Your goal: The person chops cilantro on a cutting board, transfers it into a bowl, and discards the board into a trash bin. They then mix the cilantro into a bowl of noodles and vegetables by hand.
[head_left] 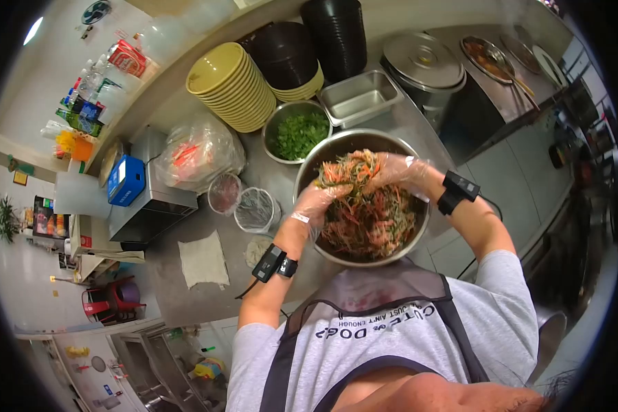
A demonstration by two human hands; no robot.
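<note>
Left hand (321, 200), right hand (397, 170): fingers curled about clump (349, 169) | loose shredded mix (371, 225): in bowl (301, 180), torso side | neither hand clearly nearer

Behind mixing bowl (305, 168): way blocked by greens bowl (270, 134) and metal pan (359, 99), stacked yellow bowls (233, 89) beyond. Left: lined tub (259, 221) obstructs. Open passage over flat cloth (204, 259), along table's (185, 302) near-left side.

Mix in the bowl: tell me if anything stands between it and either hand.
Only the clear gloves: left hand and right hand both touch the mix inside the bowl; nothing else visible stands between.
</note>
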